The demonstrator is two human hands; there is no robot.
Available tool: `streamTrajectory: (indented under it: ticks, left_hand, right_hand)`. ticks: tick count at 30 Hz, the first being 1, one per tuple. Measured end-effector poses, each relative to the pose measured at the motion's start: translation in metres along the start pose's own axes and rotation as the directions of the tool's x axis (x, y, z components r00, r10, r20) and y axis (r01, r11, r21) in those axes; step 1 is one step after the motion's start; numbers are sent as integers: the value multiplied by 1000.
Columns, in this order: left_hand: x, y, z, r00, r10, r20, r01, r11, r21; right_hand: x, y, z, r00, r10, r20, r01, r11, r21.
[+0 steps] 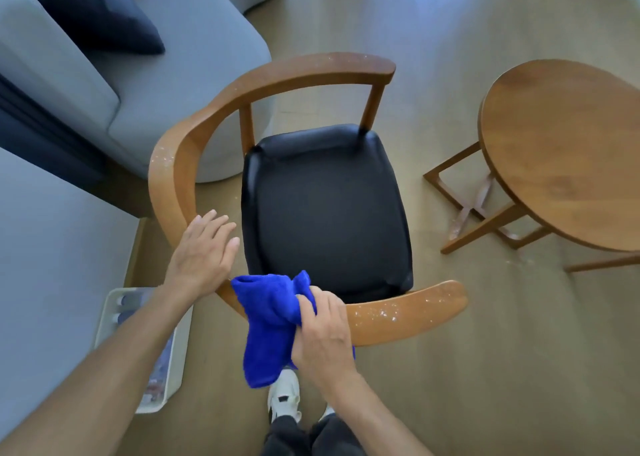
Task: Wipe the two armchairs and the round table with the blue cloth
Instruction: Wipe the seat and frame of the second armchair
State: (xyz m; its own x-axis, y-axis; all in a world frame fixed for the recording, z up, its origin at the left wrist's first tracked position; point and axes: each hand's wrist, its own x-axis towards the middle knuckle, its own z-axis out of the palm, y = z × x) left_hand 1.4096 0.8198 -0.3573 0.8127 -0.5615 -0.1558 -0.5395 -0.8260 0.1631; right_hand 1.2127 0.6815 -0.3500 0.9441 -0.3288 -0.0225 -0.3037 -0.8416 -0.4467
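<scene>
A wooden armchair (277, 74) with a curved arm rail and a black seat cushion (325, 209) stands right below me. White specks lie on its rail at the near right end, the left bend and the far top. My right hand (322, 334) is shut on the blue cloth (266, 320), pressing it on the near part of the rail. My left hand (204, 251) rests flat on the rail at the left, fingers apart, holding nothing. The round wooden table (568, 150) stands to the right. Only one armchair is in view.
A grey sofa (166, 84) with a dark blue cushion (93, 12) fills the upper left, close behind the chair. A white bin (169, 362) with bottles sits on the floor at my left. My shoes (284, 396) are just under the cloth. Wooden floor lies between chair and table.
</scene>
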Motion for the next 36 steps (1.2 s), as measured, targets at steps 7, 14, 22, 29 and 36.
streamTrajectory:
  ticks: [7,14,22,29,36]
  left_hand:
    - [-3,18,19,1000,22,-22,-21,1000,23]
    - [-7,16,21,995,69,-67,-67,997,42]
    - [-6,12,27,987,98,-125,-96,995,23]
    - [-4,11,32,981,93,-172,-81,994,79]
    - [-2,9,40,975,119,-188,-95,987,130]
  right_hand:
    - [-21,125,-82,970,220,-103,-230,969,-94]
    - [-12,159,-86,741,656,-141,-633,753,177]
    - [-13,37,-1,809,519,-275,-553,831,-58]
    - [-17,-5,34,963,189,-192,-213,971,-111]
    - [-19,172,-70,893,372,-252,-389,921,-18]
